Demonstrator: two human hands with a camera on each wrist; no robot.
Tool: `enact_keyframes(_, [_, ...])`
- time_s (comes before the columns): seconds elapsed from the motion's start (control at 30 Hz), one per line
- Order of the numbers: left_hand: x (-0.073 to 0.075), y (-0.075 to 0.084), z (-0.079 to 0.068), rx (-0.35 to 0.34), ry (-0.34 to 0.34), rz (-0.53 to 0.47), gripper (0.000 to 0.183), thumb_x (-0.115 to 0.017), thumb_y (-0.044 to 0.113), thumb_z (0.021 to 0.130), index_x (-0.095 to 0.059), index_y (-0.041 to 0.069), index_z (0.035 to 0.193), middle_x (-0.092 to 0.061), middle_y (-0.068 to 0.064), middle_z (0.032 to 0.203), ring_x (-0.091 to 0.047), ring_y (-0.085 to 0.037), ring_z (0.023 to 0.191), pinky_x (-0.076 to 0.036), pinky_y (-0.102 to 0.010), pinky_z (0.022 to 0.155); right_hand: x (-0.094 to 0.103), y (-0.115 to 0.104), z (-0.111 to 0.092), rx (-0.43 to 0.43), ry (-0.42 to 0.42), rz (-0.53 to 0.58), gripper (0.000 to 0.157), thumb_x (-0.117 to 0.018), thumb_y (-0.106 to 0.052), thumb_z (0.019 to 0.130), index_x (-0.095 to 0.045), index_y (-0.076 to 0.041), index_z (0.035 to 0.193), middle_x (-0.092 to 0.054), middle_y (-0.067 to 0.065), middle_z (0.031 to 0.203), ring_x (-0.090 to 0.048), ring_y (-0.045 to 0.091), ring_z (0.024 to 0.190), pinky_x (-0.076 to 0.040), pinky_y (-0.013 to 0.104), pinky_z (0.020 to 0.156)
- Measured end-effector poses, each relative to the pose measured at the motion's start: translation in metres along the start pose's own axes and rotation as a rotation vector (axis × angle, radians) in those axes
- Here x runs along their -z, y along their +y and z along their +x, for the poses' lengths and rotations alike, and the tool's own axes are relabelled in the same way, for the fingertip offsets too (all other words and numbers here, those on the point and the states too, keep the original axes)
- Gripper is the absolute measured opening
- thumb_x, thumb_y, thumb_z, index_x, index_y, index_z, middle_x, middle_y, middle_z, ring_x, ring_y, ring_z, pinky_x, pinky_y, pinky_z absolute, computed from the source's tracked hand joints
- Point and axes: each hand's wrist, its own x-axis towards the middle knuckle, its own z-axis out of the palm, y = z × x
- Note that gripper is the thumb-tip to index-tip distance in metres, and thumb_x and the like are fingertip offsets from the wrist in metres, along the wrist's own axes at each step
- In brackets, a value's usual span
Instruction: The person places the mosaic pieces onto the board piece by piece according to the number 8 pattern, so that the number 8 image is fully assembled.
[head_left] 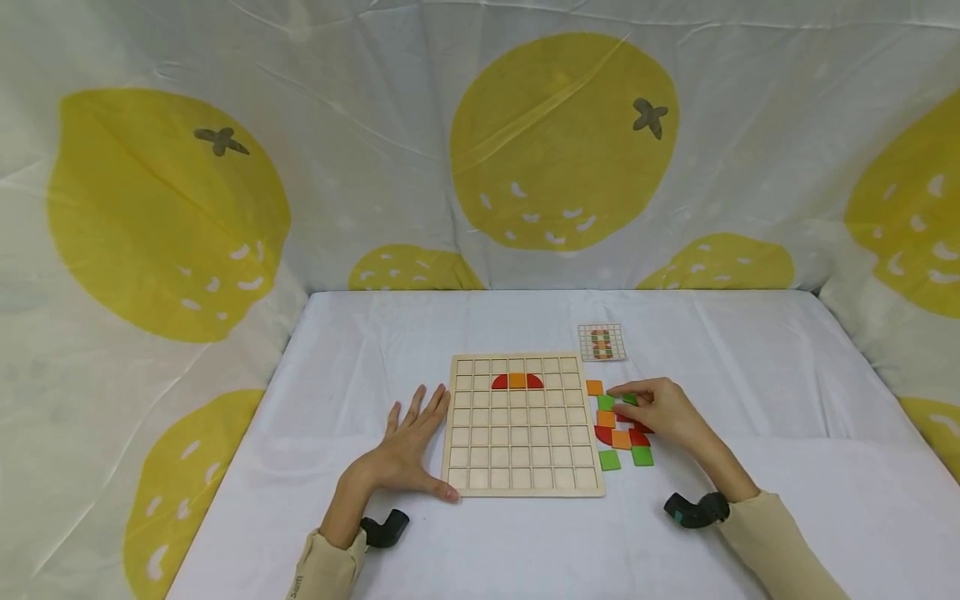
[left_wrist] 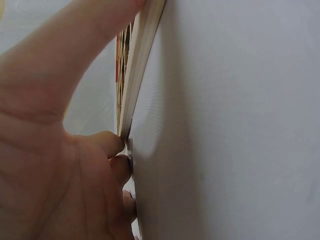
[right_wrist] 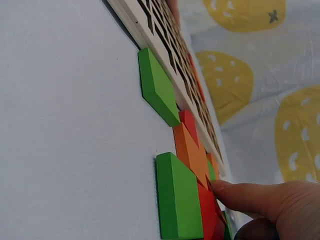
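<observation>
Red tiles (head_left: 638, 437), just beside right grip (head_left: 666, 409)

Bare right hand (head_left: 669, 410) partly covers a flat green piece (head_left: 630, 399) and a flat red piece (head_left: 623, 419); fingertip grip unclear. White gridded card (head_left: 602, 342): pattern too small to read surely. Beige left sleeve (head_left: 327, 568) cut by bottom edge. Left-wrist view crops pale wooden gridded board (left_wrist: 136, 75) at top.

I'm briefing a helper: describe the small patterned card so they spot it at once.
On the white table, find the wooden grid board. Just past its far right corner lies the small card. Unlike the plain loose tiles nearby, it shows a tiny grid with a coloured pattern.
</observation>
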Motion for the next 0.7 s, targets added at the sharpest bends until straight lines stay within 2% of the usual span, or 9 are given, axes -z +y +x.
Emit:
enact_keyframes(0.33, [0.0012,0.0024,-0.0005,-0.003,-0.001,0.002,0.151,-0.095,0.061,0.060,-0.004,0.004,0.166,0.003,-0.012,0.176,0.013,-0.043,0.161,0.010,-0.072,0.123,0.0030,-0.0026,-0.0045,-0.023,0.015,-0.007,0.032,-0.080,-0.020,0.091,-0.077,-0.006,0.120,-0.033,-0.003,0.057,-0.037,0.015,0.055,-0.029,0.025,0.050])
enact_keyframes(0.7, [0.0018,0.0022,0.0002,0.007,-0.007,0.007,0.151,-0.094,0.062,0.060,-0.004,0.005,0.166,0.003,-0.012,0.176,0.014,-0.043,0.161,0.010,-0.073,0.123,-0.0013,0.0027,-0.0024,0.013,0.026,-0.013,0.033,-0.082,-0.019,0.089,-0.077,-0.006,0.119,-0.034,-0.003,0.058,-0.038,0.014,0.052,-0.029,0.024,0.050])
